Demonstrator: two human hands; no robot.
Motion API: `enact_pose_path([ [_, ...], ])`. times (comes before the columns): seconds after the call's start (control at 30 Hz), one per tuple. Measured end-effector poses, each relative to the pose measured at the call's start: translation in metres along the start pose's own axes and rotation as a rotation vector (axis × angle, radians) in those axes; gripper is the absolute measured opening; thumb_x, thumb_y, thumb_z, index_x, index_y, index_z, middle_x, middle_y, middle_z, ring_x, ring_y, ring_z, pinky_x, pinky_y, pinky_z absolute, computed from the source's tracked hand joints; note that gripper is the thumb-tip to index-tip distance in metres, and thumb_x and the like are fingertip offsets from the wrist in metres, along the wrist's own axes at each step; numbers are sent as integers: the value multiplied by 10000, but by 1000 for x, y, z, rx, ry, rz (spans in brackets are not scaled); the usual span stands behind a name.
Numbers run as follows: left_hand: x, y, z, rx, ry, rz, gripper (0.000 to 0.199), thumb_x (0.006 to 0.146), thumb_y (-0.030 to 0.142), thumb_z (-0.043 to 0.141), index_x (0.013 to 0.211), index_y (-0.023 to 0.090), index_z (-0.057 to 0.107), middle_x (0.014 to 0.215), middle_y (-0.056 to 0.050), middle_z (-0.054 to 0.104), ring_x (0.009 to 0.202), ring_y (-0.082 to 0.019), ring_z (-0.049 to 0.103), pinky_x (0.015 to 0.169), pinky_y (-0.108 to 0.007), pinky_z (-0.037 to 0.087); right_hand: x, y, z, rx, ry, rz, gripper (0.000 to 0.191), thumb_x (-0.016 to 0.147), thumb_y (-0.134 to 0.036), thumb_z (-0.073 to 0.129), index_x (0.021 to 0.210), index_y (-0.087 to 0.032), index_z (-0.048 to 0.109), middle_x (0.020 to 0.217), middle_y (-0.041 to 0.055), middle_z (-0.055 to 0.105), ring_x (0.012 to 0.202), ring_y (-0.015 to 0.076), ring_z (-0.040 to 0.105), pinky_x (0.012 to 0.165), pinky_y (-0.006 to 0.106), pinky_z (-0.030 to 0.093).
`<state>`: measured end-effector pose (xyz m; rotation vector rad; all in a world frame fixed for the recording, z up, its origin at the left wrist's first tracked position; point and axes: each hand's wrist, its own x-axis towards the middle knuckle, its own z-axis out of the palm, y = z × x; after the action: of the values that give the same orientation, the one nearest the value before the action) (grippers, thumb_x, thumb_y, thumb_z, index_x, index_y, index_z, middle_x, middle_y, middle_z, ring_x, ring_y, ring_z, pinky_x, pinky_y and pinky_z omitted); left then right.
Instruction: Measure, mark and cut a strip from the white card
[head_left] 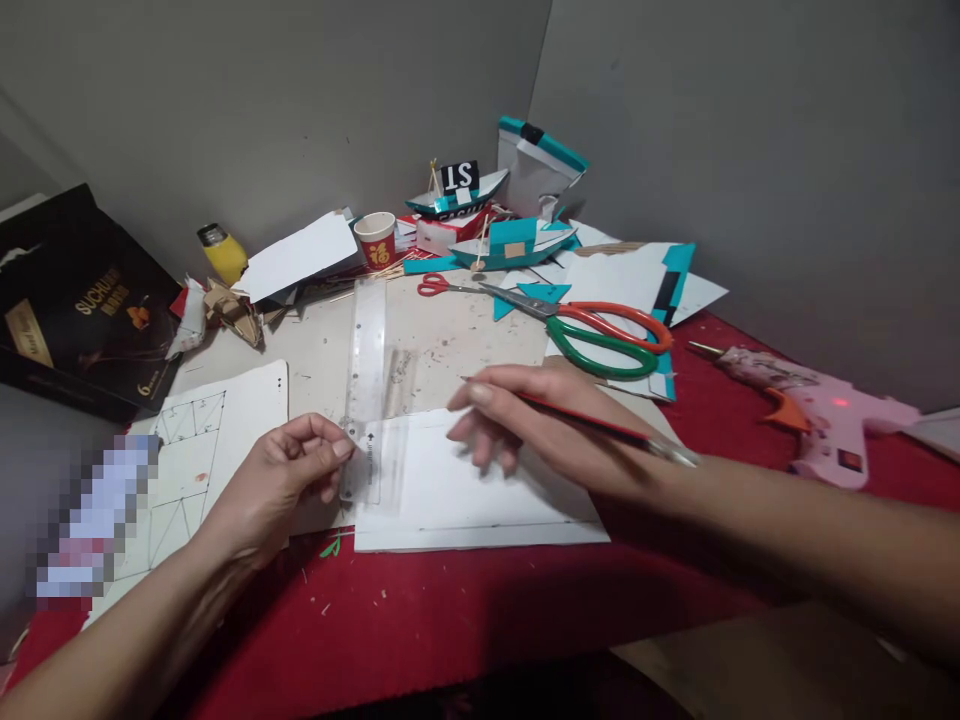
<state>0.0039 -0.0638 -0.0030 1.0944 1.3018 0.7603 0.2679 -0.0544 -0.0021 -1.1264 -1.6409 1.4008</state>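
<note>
My left hand pinches a clear plastic ruler near its lower end. The ruler stands upright in view, its lower part over a white sheet of card that has a pencil line along its near edge. Above the sheet's right half, my right hand holds a red and black pencil, which lies back across the hand. The right fingers are slightly blurred. On the left lies a page with pencil-drawn rectangles and triangles, partly behind my left forearm.
Large scissors with orange and green handles lie beyond my right hand. A pink glue gun with a lit red light rests at right. Paper boats, a paper cup and a yellow bottle stand behind. A black box leans at left.
</note>
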Motion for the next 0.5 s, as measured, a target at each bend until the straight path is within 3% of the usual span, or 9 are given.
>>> enact_pose_path([
  [0.1,-2,9,11,39,-64,40,214,742,348,776,771,203,620,597,71,562,489,-51,476,494,-175,375,27,0,12,223,-71,7,318,916,-473,577,890,-159,622,948,95,727,661,147,703,491,207,555],
  [0.23,-7,18,24,149,-105,108,227,774,380,743,805,193,616,642,44,581,539,-88,512,539,-228,446,47,-12,28,282,-100,-41,161,907,-264,582,801,-145,604,761,45,708,568,123,674,457,184,526],
  [0.37,-14,25,32,323,80,296,309,798,391,729,1022,255,565,831,53,569,670,-96,543,594,-226,447,49,-32,41,138,27,-13,129,817,-36,516,818,-152,570,552,-40,610,437,102,588,414,182,473],
  [0.5,-18,28,38,691,169,481,340,764,319,741,1024,251,531,750,76,545,597,-94,519,537,-238,393,50,-43,50,32,119,-68,176,782,-49,535,918,-153,573,505,-69,561,452,117,575,444,199,451],
])
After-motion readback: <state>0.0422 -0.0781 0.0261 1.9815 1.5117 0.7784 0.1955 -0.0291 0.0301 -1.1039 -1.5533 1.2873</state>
